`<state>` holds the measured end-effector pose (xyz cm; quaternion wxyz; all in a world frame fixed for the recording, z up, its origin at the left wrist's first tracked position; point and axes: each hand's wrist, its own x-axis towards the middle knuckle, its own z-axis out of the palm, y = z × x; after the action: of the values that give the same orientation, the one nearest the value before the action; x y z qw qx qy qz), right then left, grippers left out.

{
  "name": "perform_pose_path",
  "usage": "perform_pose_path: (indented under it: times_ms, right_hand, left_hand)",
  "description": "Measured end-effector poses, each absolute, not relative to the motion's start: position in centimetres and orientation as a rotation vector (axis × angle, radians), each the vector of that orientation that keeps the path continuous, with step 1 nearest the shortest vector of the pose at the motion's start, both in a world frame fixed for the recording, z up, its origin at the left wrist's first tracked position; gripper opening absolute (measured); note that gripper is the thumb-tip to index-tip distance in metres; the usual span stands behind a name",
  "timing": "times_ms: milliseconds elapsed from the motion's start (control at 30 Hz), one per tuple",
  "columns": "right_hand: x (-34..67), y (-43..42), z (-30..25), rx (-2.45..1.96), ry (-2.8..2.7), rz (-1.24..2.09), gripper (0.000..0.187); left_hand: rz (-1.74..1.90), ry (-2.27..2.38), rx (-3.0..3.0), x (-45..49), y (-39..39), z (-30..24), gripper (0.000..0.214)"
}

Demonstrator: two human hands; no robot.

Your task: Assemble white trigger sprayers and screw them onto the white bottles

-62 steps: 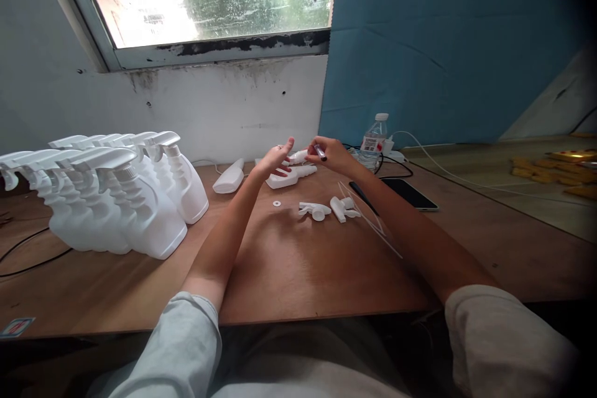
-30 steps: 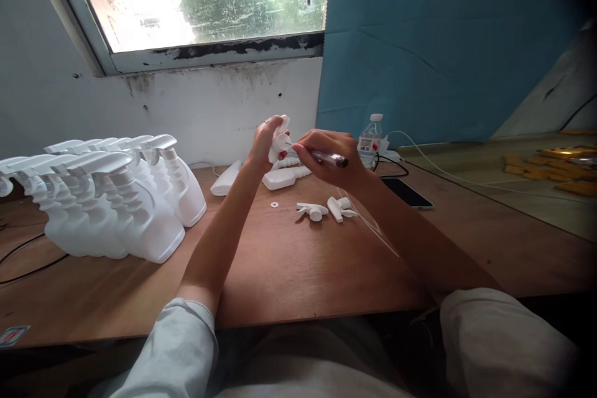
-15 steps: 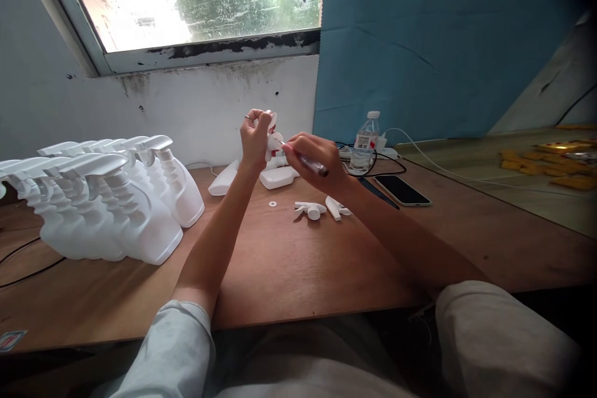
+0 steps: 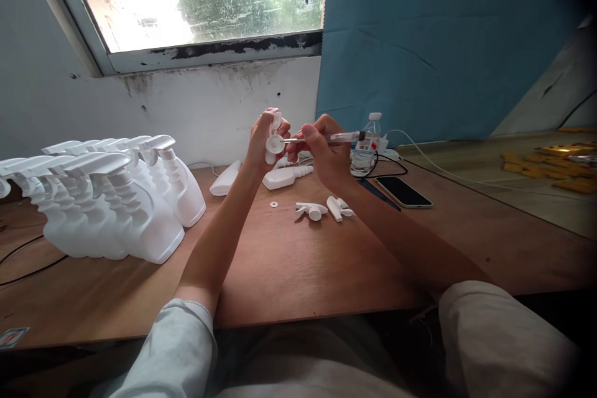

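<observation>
Above the far part of the table point(image 4: 298, 273), the left hand point(image 4: 259, 147) has its grip closed on a white spray head point(image 4: 275, 145), its round collar facing the near side. The right hand point(image 4: 327, 158) has its grip closed around a slim tool point(image 4: 344, 137), whose thin shaft points at that collar (touching it or just beside it, I cannot tell). Work on this piece looks to be midway: it is under the tool and on no bottle.

Nearer than the hands, a small white ring point(image 4: 274, 204) lies on the table, with two loose spray heads point(image 4: 311, 211) to its right, also unattached. Behind, towards the wall point(image 4: 224, 106), white bottles point(image 4: 281, 179) lie on their sides; one shows a bare neck, others are partly hidden. Farther left stand rows of upright bottles point(image 4: 153, 224) with heads fitted, which I judge to be the finished share; the loose heads and lying bottles seem to be what is left. A water bottle point(image 4: 366, 155) and a phone point(image 4: 403, 191) sit off to the right.
</observation>
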<state>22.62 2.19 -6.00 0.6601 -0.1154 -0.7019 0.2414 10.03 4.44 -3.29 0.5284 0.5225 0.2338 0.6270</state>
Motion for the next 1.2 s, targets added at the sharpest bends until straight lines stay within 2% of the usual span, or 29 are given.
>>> perform_pose_path:
  times_ms: [100, 267, 533, 600, 700, 767, 867, 1033, 1200]
  right_hand:
    - [23.4, 2.6, -5.3, -0.306, -1.623, 0.611, 0.048]
    - [24.4, 2.9, -4.7, -0.314, -1.613, 0.619, 0.048]
    - [24.9, 4.5, -5.1, -0.503, -1.676, 0.833, 0.043]
    - [25.1, 4.9, -5.4, -0.565, -1.729, 0.813, 0.042]
    - [25.4, 5.2, -5.6, -0.704, -1.850, 0.718, 0.039]
    - [25.6, 5.4, -5.7, -0.821, -1.984, 0.565, 0.035]
    - [26.0, 5.9, -5.9, -0.944, -2.162, 0.354, 0.031]
    - [26.9, 7.0, -6.3, -1.060, -2.299, 0.310, 0.033]
    - [27.0, 7.9, -7.4, -1.110, -2.504, 0.600, 0.029]
  left_hand:
    - [1.474, 0.379, 1.348, 10.2, 4.9, -3.8, 0.039]
    - [1.516, 0.402, 1.419, 9.8, 5.7, -3.8, 0.040]
    - [1.438, 1.002, 2.086, 7.8, 6.2, -4.3, 0.022]
    - [1.232, 1.256, 2.267, 7.5, 6.8, -4.8, 0.019]
    - [0.617, 1.591, 2.367, 7.2, 7.9, -6.1, 0.023]
    - [0.274, 1.667, 2.319, 7.1, 8.6, -7.2, 0.024]
    - [-0.035, 1.684, 2.192, 6.7, 9.3, -8.8, 0.021]
    - [-0.279, 1.756, 2.053, 5.6, 9.3, -10.0, 0.029]
    - [-0.216, 1.803, 2.103, 5.1, 8.7, -9.8, 0.032]
